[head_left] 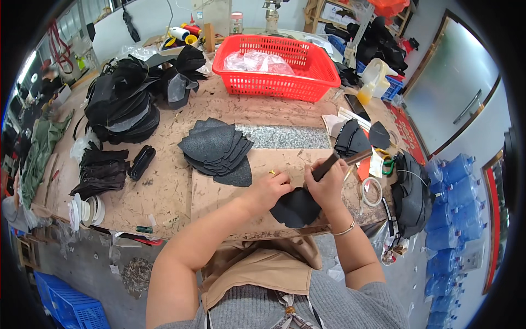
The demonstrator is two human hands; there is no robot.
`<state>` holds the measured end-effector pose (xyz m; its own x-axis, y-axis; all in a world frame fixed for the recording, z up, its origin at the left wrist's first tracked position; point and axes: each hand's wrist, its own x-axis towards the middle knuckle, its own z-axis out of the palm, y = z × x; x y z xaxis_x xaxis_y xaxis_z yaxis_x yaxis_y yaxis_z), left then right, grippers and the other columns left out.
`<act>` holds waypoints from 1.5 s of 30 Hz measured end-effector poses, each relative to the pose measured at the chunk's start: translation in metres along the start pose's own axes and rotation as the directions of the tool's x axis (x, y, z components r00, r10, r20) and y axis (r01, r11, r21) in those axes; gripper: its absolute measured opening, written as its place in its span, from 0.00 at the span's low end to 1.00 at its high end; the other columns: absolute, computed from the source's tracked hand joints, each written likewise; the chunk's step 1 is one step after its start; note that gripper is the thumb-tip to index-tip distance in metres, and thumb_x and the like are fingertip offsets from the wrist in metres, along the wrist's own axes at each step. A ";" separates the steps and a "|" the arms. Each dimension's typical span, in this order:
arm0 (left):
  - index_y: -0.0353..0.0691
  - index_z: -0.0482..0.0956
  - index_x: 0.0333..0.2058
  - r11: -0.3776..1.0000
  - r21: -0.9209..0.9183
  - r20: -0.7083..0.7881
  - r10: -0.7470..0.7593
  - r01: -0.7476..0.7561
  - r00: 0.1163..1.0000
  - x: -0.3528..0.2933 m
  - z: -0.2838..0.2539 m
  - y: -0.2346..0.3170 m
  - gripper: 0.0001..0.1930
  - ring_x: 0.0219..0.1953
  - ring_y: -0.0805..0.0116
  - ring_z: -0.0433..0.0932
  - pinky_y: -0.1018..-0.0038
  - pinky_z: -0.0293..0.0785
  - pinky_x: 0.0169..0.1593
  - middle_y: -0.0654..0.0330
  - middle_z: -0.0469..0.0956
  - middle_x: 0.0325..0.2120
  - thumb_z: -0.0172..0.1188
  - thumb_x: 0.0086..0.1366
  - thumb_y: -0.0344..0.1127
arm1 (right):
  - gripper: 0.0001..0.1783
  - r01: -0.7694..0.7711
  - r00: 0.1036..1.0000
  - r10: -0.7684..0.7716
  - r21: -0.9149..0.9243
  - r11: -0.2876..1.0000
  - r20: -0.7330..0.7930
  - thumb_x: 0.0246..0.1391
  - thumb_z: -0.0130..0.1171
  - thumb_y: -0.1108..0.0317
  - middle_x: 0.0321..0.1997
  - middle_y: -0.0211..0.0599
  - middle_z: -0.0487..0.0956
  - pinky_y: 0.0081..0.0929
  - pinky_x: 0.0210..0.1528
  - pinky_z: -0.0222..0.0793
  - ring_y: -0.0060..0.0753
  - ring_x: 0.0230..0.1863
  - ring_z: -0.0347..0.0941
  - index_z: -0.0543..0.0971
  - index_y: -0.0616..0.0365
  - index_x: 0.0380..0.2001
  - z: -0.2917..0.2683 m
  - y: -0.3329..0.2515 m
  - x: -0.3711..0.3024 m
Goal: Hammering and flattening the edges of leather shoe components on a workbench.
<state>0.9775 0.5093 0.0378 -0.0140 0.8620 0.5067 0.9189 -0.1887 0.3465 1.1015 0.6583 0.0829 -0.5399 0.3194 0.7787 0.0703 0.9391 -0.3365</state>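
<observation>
A rounded black fabric piece (296, 208) lies at the table's near edge, between my hands. My left hand (268, 192) is closed at its upper left edge, fingertips pressed together on it. Above its right side, my right hand (327, 189) is wrapped round the dark handle of what looks like a hammer (326, 166); the lower part of this tool is hidden by my fingers. Beyond my hands lies a speckled grey stone slab (282, 137). Left of the slab is a fanned stack of black curved pieces (213, 148).
A red plastic basket (279, 88) with clear bags stands at the back. Black bundled pieces (120, 104) are heaped at left. Right of my hands lie a tape roll (371, 192), green-handled scissors (388, 164) and black cap-shaped pieces (411, 192). Blue water bottles (457, 192) are stacked beyond.
</observation>
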 end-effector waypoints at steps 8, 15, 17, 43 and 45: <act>0.39 0.81 0.37 0.998 -0.051 -0.041 -0.033 0.031 0.999 -0.003 0.006 -0.001 0.12 0.43 0.54 0.73 0.64 0.72 0.49 0.55 0.74 0.36 0.53 0.55 0.26 | 0.10 0.062 0.998 -0.062 -0.039 0.997 -0.003 0.40 0.67 0.68 0.23 0.30 0.75 0.38 0.46 0.56 0.39 0.30 0.71 0.73 0.54 0.23 0.006 -0.002 -0.003; 0.40 0.81 0.37 0.977 -0.176 -0.045 -0.134 0.124 0.990 -0.013 -0.003 -0.003 0.11 0.39 0.55 0.74 0.66 0.73 0.44 0.56 0.75 0.35 0.56 0.54 0.26 | 0.11 -0.015 0.999 0.013 0.045 0.999 0.047 0.40 0.67 0.69 0.24 0.28 0.75 0.38 0.45 0.56 0.39 0.30 0.71 0.73 0.53 0.23 0.012 -0.001 -0.002; 0.40 0.81 0.38 0.996 -0.030 -0.028 -0.084 0.084 0.996 -0.014 -0.006 0.002 0.11 0.38 0.55 0.74 0.66 0.73 0.43 0.56 0.74 0.36 0.56 0.55 0.27 | 0.11 0.001 1.000 -0.002 0.047 0.999 0.021 0.40 0.67 0.69 0.24 0.29 0.75 0.37 0.45 0.56 0.39 0.29 0.71 0.73 0.54 0.23 0.011 -0.005 0.003; 0.36 0.79 0.37 0.992 0.054 -0.065 -0.108 0.112 0.992 -0.032 -0.013 0.014 0.10 0.39 0.54 0.74 0.65 0.72 0.44 0.54 0.73 0.36 0.55 0.54 0.24 | 0.10 0.156 0.988 -0.157 0.042 0.987 0.010 0.40 0.67 0.69 0.23 0.31 0.74 0.36 0.45 0.57 0.40 0.30 0.70 0.73 0.54 0.23 0.016 -0.022 0.008; 0.36 0.80 0.36 0.990 0.085 -0.042 -0.106 0.110 0.993 -0.028 -0.013 0.016 0.11 0.39 0.54 0.74 0.64 0.72 0.44 0.54 0.73 0.35 0.56 0.53 0.23 | 0.10 0.083 0.996 -0.084 0.074 0.994 0.002 0.40 0.67 0.69 0.22 0.30 0.74 0.36 0.44 0.57 0.39 0.30 0.70 0.73 0.54 0.23 0.030 -0.021 -0.002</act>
<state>0.9878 0.4762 0.0398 -0.1284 0.8565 0.5000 0.9420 -0.0523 0.3314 1.0759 0.6346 0.0726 -0.5457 0.2393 0.8031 -0.0375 0.9504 -0.3087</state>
